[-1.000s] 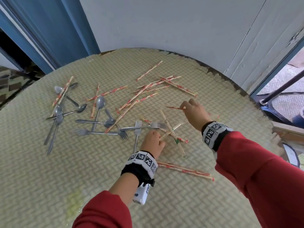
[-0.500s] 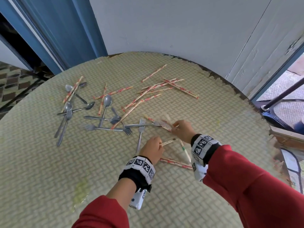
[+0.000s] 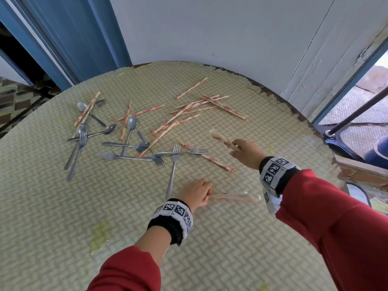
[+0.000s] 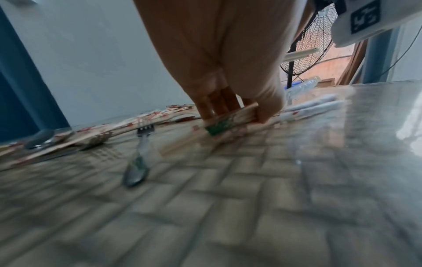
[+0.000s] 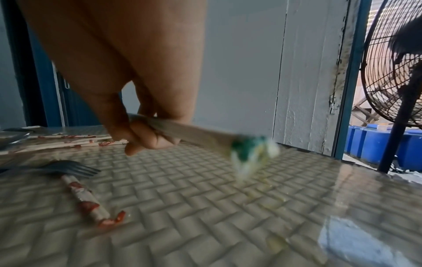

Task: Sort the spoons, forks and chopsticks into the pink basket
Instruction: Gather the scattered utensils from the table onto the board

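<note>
Wrapped chopsticks, forks and spoons lie scattered over the round table [image 3: 231,248]. My left hand [image 3: 206,193] sits low near the middle and pinches a few wrapped chopsticks [image 3: 231,197], blurred and pointing right; the left wrist view shows these chopsticks [image 4: 230,121] between thumb and fingers. My right hand [image 3: 235,149], farther and to the right, grips another bundle of chopsticks [image 3: 223,140]; the right wrist view shows that bundle [image 5: 198,135] held just above the table. A fork [image 3: 173,171] lies just left of my left hand. No pink basket is in view.
Spoons [image 3: 131,124] and more forks [image 3: 117,156] are piled at the left, loose chopsticks [image 3: 224,107] at the back. One chopstick [image 3: 206,157] lies between my hands. A standing fan [image 5: 392,81] and blue bins [image 5: 376,144] are beyond the table's right edge.
My right hand has lifted the chopsticks that lay crossed by the fork and moved away and to the right. My left hand has taken up the near chopsticks, now blurred.
</note>
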Demonstrator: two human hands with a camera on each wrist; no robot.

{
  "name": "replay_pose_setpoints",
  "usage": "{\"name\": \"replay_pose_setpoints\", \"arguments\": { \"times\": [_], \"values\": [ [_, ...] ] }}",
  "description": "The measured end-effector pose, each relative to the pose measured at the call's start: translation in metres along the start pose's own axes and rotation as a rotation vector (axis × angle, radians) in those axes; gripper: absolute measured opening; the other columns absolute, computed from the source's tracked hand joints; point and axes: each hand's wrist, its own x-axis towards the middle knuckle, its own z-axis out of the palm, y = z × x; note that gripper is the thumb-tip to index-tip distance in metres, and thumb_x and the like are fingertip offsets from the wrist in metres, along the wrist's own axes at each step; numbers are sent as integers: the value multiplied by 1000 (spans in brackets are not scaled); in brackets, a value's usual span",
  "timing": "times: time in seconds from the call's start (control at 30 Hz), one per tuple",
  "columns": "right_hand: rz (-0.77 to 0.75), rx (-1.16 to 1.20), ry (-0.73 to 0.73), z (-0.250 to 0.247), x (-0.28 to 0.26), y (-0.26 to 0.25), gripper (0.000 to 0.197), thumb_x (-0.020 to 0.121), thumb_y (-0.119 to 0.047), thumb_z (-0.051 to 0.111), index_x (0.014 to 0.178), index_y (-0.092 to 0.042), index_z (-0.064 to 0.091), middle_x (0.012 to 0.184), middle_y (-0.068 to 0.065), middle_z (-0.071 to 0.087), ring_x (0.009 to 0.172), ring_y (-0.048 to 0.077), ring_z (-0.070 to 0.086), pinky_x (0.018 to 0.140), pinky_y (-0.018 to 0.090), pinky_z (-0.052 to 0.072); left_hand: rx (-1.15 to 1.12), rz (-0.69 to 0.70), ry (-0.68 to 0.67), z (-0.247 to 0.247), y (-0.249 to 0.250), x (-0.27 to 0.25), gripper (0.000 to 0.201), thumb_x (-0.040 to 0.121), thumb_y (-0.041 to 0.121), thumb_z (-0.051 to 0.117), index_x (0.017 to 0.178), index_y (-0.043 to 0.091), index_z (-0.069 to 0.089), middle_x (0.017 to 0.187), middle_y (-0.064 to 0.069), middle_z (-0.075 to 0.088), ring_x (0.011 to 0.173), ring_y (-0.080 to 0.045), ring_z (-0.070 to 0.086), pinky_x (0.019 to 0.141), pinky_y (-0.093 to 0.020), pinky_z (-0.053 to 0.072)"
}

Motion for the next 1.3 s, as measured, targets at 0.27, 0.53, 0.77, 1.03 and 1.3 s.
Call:
{"name": "replay_pose_setpoints", "arguments": {
  "times": [0.27, 0.53, 0.77, 1.03, 1.3],
  "values": [
    [-14, 57, -42, 37, 16, -22, 32, 87, -22, 62, 116, -8, 55, 112, 11, 63, 100, 26, 58, 78, 32, 45, -246, -292, -30, -19, -54, -41, 6, 88, 4, 40, 93, 5, 42, 97, -14, 44, 87, -34, 52, 71, -39, 39],
    [59, -63, -87, 52, 16, -34, 35, 89, -25, 57, 116, -4, 55, 113, 15, 60, 99, 29, 57, 69, 28, 40, -414, -519, 264, -19, -84, -65, 20, 95, 31, 43, 87, 14, 39, 65, 4, 46, 62, -23, 48, 56, -29, 34],
    [146, -43, -155, 38, 14, -27, 29, 88, -22, 50, 105, 0, 59, 99, 14, 61, 81, 23, 56, 62, 27, 43, -513, -667, 327, 1, -75, -32, 25, 93, 28, 51, 97, 3, 53, 95, -11, 55, 90, -30, 56, 69, -30, 38],
    [214, 47, -178, 24, -2, -15, 25, 98, -16, 39, 92, -8, 62, 94, 9, 60, 79, 20, 55, 72, 28, 47, -524, -795, 355, -3, -62, -14, 29, 88, 25, 59, 95, -3, 57, 97, -17, 60, 86, -31, 60, 70, -36, 45],
    [94, 221, -209, 31, -19, 2, 32, 97, -31, 44, 80, -11, 61, 62, 2, 59, 56, 15, 53, 58, 25, 44, -446, -839, 180, -8, -66, -22, 24, 82, 17, 58, 91, -5, 58, 104, -21, 59, 91, -34, 58, 70, -36, 44]
  ]
}}
